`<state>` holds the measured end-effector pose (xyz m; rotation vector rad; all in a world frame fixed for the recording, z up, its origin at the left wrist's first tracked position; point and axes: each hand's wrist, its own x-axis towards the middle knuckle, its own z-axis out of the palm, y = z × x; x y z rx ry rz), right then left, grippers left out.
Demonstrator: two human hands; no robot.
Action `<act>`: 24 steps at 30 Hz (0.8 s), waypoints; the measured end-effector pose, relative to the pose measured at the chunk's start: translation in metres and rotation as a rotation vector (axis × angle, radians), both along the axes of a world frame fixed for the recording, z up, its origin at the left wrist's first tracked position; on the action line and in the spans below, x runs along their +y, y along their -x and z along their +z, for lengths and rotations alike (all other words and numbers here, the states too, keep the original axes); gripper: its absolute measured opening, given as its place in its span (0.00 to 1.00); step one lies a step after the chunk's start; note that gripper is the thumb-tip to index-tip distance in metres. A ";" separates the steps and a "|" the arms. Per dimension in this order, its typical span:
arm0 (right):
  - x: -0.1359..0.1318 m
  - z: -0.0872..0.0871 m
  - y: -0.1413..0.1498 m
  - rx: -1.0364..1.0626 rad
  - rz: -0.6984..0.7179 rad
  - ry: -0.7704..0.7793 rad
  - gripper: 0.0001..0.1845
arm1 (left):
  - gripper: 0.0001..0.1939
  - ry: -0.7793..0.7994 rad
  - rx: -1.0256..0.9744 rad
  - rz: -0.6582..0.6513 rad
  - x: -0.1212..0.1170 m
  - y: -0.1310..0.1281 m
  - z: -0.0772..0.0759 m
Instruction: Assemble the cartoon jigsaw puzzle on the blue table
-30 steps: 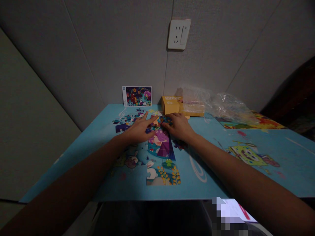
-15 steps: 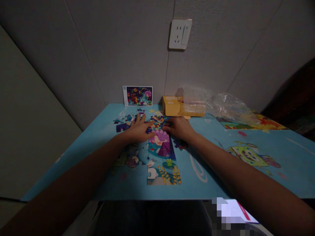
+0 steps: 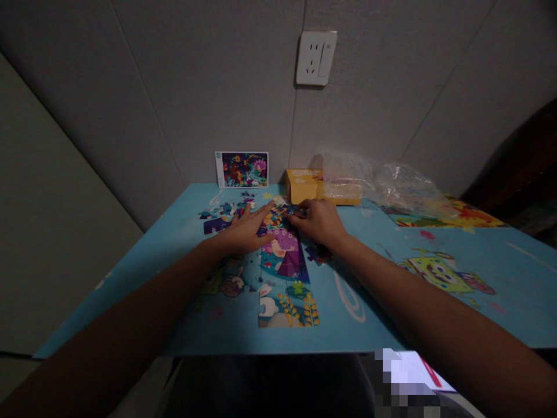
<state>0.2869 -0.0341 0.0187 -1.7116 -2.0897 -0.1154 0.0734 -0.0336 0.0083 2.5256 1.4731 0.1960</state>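
Note:
A partly joined jigsaw puzzle (image 3: 285, 264) forms an upright strip on the table, with a purple bird, a frog, a white rabbit and yellow plants on it. My left hand (image 3: 246, 229) lies flat, fingers spread, over the puzzle's upper left edge and loose pieces. At the upper right edge, the fingers of my right hand (image 3: 321, 222) are bent and pinched on a puzzle piece, which they mostly hide. Loose puzzle pieces (image 3: 214, 226) lie left of my left hand. More dark pieces (image 3: 317, 254) sit partly under my right wrist.
A picture card (image 3: 242, 169) leans on the wall behind the blue cartoon-print table (image 3: 374, 313). Beside it stand a yellow box (image 3: 302, 187) and crumpled clear plastic bags (image 3: 400, 186). An orange-green printed sheet (image 3: 452, 216) lies at the right rear. A socket (image 3: 316, 58) is on the wall.
My left fingers have spread and shifted right, further over the top of the puzzle. My right hand has moved slightly up and left, its fingertips staying at the puzzle's upper right edge.

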 end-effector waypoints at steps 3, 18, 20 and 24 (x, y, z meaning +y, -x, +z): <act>-0.001 0.001 0.001 0.064 0.140 -0.091 0.22 | 0.46 -0.027 -0.040 -0.068 -0.004 -0.002 0.004; -0.005 0.001 0.000 -0.168 -0.075 0.186 0.22 | 0.35 -0.038 0.078 0.068 0.001 -0.002 0.002; -0.004 0.001 0.001 -0.176 -0.054 0.198 0.21 | 0.35 -0.029 0.098 0.056 0.003 -0.001 0.001; -0.002 0.001 0.001 -0.192 -0.040 0.207 0.18 | 0.35 -0.025 0.089 0.041 0.005 0.000 0.000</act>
